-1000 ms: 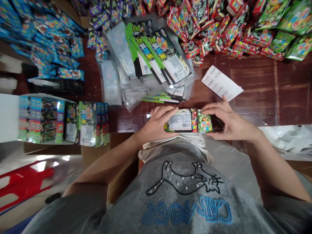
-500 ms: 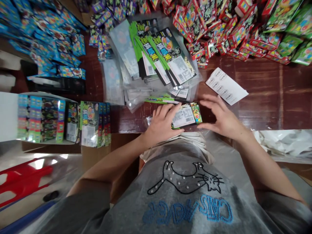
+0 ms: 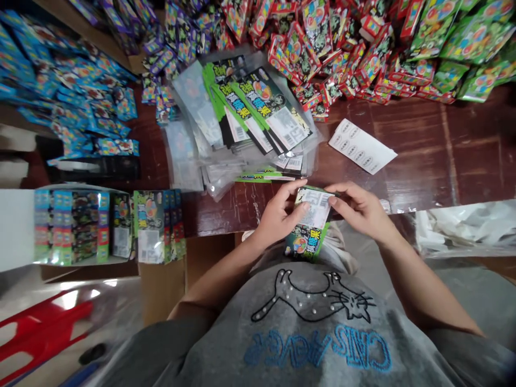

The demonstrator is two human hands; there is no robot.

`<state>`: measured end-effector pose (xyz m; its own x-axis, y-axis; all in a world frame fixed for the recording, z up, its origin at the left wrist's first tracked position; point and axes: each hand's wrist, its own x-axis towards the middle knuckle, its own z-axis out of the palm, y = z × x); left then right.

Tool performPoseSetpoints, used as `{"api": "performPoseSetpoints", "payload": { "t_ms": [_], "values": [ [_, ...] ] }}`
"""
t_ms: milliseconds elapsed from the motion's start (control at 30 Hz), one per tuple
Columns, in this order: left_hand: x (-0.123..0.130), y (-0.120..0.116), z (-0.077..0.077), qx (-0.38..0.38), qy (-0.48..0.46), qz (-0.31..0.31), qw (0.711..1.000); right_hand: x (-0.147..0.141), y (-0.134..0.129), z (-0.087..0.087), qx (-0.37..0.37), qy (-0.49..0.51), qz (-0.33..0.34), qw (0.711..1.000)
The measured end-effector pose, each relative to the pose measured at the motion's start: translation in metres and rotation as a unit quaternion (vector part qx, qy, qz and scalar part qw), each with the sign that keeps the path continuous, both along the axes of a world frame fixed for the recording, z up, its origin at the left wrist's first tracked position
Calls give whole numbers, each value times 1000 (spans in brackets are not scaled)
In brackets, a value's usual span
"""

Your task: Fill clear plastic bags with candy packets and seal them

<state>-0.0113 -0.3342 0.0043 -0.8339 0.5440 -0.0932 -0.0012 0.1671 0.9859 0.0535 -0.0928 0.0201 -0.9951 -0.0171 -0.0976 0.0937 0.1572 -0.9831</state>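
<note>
A black and green printed packet (image 3: 307,236) with a white label is held over the table's front edge, its lower part in front of the shirt. My left hand (image 3: 282,212) grips its left side, thumb on the label. At its upper right corner my right hand (image 3: 358,209) pinches the packet between thumb and fingers. Beyond the hands lies a pile of similar black and green printed sleeves (image 3: 278,115) in clear plastic. A white sheet of oval stickers (image 3: 363,146) rests to the right of that pile.
Blue packets (image 3: 92,97) heap at the back left, purple ones (image 3: 177,43) beside them. Red boxes (image 3: 314,48) and green packets (image 3: 479,37) line the back. An open box (image 3: 84,191) of upright packets stands left. White paper (image 3: 467,228) lies at right.
The packet has turned and now hangs lower past the table edge. My right hand, apart from it before, has closed on its corner. The camera view has shifted slightly.
</note>
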Motion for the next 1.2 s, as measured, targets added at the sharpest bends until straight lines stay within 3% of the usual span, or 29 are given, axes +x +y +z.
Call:
{"api": "performPoseSetpoints", "payload": {
  "t_ms": [167, 233, 467, 633, 733, 900, 1033, 1200],
  "values": [
    [-8, -11, -4, -21, -24, 9, 999, 15, -36, -15, -50, -4, -190, 980],
    [-11, -13, -6, -26, -14, 27, 999, 19, -47, -17, -45, -8, -226, 973],
    [-18, -13, -11, 19, -123, 82, 989, 21, -46, -13, 19, 19, -135, 990],
    [-26, -20, 0, 51, -176, 22, 983, 20, -44, -4, 38, 52, -111, 992],
    [-30, -23, 11, 28, -160, -7, 987, 15, -45, 7, 68, 21, -94, 993],
    [-36, -20, 24, -5, -132, -6, 991, 3, -51, 16, 10, -68, -141, 988],
    [-43, -20, 25, -18, -124, -32, 992, -1, -45, 17, -14, -93, -138, 986],
    [-43, -20, 18, 5, -106, -74, 992, 4, -26, 16, 12, -19, -67, 997]
  ]
}}
